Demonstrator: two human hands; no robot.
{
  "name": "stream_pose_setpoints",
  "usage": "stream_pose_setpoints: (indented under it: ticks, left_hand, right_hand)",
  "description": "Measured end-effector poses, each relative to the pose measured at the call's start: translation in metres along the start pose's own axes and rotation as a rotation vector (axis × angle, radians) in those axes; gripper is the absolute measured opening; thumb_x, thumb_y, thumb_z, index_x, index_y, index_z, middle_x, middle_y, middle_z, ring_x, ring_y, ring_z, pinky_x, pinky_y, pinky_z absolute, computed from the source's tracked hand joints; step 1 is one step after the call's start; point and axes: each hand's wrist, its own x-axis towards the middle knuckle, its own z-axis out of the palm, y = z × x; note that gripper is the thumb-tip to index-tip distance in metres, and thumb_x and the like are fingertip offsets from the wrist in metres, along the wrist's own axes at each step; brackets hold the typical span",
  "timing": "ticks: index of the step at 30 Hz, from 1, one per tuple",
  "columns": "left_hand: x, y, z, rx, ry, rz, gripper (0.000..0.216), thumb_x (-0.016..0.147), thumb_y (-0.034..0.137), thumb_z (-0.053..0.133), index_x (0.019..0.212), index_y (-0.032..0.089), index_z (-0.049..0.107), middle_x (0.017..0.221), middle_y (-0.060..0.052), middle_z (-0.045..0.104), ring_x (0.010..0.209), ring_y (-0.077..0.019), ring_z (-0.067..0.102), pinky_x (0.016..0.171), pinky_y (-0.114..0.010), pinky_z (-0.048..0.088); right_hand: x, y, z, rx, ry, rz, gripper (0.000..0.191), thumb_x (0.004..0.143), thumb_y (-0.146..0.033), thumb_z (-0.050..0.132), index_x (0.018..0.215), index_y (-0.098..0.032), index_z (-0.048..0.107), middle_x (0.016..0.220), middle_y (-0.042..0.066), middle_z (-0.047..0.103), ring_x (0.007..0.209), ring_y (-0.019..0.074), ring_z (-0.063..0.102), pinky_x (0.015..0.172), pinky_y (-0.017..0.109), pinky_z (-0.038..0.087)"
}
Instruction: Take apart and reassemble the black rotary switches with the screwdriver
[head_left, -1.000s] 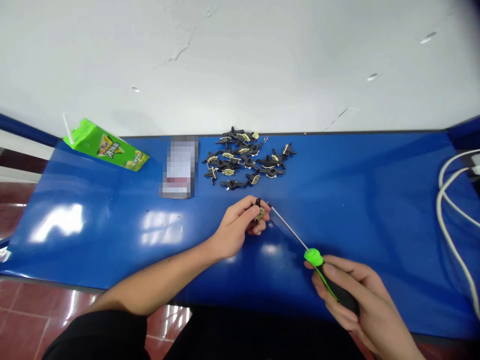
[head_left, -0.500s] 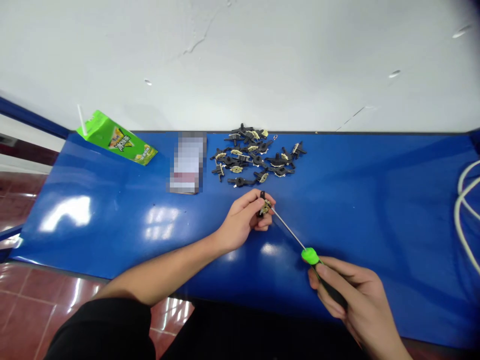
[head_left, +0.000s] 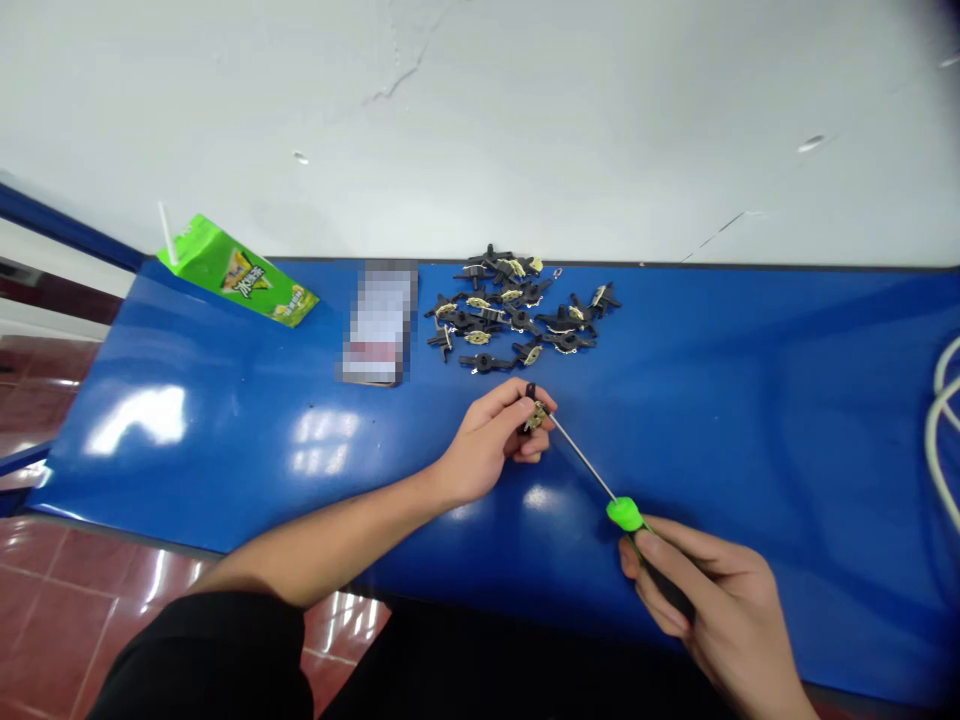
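Two hands work over the blue bench (head_left: 750, 420): your left hand (head_left: 487, 445) pinches a small black-and-brass part (head_left: 536, 418) in its fingertips, steadying it against the tip of the green-handled screwdriver (head_left: 625, 514) closed in your right hand (head_left: 720, 600). More such parts (head_left: 517, 320) lie heaped near the far edge, clear of your hands.

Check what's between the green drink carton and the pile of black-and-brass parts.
A flat rectangular item, pixelated out, lies there, in the head view.
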Motion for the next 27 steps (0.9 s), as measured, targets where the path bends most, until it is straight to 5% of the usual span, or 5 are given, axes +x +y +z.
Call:
stream_pose_setpoints:
  ticks: [15,22,27]
  left_hand:
    - [0.002,0.000,0.000,0.055,0.001,0.018,0.037,0.092,0.051,0.080,0.097,0.018,0.066,0.080,0.001,0.059,0.055,-0.0078,0.045,0.054,-0.025,0.031]
    - [-0.001,-0.003,-0.001,0.163,0.023,0.087,0.031,0.098,0.048,0.074,0.098,0.018,0.066,0.081,0.001,0.058,0.057,-0.0074,0.044,0.057,-0.026,0.034]
    - [-0.005,-0.006,-0.004,0.307,0.028,0.150,0.031,0.103,0.049,0.069,0.100,0.018,0.069,0.084,-0.001,0.059,0.063,-0.0101,0.045,0.060,-0.027,0.038]
  right_hand:
    - [-0.002,-0.001,0.001,-0.025,0.000,0.002,0.048,0.084,-0.064,0.096,0.096,-0.018,0.089,0.074,0.008,0.069,0.047,0.0087,0.042,0.042,0.026,0.034]
    - [0.003,0.001,-0.021,-0.066,-0.112,0.088,0.053,0.084,-0.065,0.093,0.076,-0.015,0.080,0.066,0.008,0.064,0.041,0.0051,0.035,0.038,0.021,0.025]
    - [0.005,-0.010,-0.034,-0.064,-0.192,0.234,0.053,0.082,-0.067,0.094,0.090,-0.016,0.084,0.067,0.006,0.063,0.038,0.0022,0.030,0.036,0.017,0.020]
